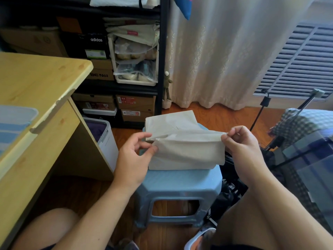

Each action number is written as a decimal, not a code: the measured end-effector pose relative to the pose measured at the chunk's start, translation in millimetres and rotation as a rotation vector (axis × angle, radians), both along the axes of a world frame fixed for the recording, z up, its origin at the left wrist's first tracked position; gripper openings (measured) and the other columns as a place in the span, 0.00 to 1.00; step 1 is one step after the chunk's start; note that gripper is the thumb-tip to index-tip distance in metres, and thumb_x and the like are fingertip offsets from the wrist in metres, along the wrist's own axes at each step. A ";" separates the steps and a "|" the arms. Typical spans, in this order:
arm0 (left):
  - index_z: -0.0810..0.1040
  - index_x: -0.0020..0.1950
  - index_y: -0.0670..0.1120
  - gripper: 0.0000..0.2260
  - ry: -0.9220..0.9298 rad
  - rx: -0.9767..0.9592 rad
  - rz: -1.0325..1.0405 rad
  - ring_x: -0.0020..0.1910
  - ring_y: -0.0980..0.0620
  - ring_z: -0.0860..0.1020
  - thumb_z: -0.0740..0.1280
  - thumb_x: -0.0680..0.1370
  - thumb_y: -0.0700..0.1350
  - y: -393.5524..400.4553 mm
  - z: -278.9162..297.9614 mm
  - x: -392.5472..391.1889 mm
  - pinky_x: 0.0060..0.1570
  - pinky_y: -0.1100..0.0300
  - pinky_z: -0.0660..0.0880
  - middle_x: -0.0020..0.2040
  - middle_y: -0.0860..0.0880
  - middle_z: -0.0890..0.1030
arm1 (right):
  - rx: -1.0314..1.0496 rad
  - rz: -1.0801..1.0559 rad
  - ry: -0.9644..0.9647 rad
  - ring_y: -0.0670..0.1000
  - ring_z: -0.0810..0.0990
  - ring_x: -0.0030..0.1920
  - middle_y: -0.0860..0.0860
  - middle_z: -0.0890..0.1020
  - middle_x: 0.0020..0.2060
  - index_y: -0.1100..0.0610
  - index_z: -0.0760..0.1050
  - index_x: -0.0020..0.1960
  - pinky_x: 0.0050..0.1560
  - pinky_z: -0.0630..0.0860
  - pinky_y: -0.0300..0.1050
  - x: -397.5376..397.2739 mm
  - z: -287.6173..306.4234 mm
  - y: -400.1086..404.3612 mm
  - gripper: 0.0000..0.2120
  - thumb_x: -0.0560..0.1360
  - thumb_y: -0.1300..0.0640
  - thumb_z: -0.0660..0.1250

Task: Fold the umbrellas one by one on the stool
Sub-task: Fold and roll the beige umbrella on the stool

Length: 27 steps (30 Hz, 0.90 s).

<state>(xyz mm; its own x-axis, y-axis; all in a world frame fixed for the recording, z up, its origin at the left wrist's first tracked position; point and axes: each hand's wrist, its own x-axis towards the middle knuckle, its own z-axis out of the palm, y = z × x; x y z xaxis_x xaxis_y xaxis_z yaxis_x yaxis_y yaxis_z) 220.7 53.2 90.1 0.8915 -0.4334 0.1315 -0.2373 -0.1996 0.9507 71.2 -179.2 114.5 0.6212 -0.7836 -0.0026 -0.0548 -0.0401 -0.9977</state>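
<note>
Pale beige-grey fabric [187, 147] between the pinching fingers, light blue stool [180, 183] beneath them, apparently green-checked cloth [302, 123] off beyond the right-hand pinch.

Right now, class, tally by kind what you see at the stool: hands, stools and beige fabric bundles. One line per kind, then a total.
Hands: 2 (left hand, right hand, both pinching the fabric)
Blue stool: 1
Beige fabric bundle: 1
Total: 4

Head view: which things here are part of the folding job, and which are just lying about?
In the job:
- beige umbrella fabric, pinched by left hand and right hand
- blue stool beneath it

Lying about:
- wooden desk
- shoe boxes on the shelf
- curtain
- checked cloth
</note>
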 end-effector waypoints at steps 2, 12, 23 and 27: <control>0.77 0.62 0.61 0.17 0.014 -0.001 -0.086 0.53 0.62 0.80 0.74 0.78 0.44 -0.6 0.4 -3.4 0.57 0.60 0.77 0.48 0.62 0.83 | 0.003 0.005 0.003 0.54 0.69 0.42 0.54 0.73 0.38 0.50 0.73 0.42 0.48 0.68 0.54 1.6 -0.1 0.4 0.12 0.81 0.63 0.68; 0.79 0.62 0.57 0.18 -0.339 -0.018 -0.077 0.53 0.62 0.80 0.75 0.76 0.39 0.7 6.7 -9.7 0.52 0.72 0.76 0.54 0.62 0.81 | 0.043 -0.028 0.004 0.53 0.73 0.42 0.50 0.78 0.39 0.50 0.77 0.44 0.46 0.70 0.53 -3.5 2.1 -1.9 0.09 0.80 0.62 0.69; 0.81 0.59 0.58 0.17 -0.090 -0.148 -0.071 0.55 0.57 0.81 0.73 0.77 0.38 2.8 11.5 -7.9 0.56 0.66 0.78 0.51 0.62 0.83 | 0.110 0.026 -0.108 0.51 0.74 0.41 0.49 0.79 0.38 0.52 0.78 0.44 0.42 0.72 0.47 -0.4 6.8 1.0 0.11 0.81 0.65 0.66; 0.84 0.56 0.52 0.17 0.211 -0.341 -0.063 0.55 0.55 0.83 0.71 0.76 0.31 -1.4 12.0 -7.8 0.55 0.62 0.80 0.52 0.56 0.86 | 0.136 0.024 -0.129 0.51 0.73 0.41 0.49 0.78 0.38 0.52 0.78 0.43 0.42 0.70 0.48 0.4 6.3 1.8 0.12 0.81 0.66 0.67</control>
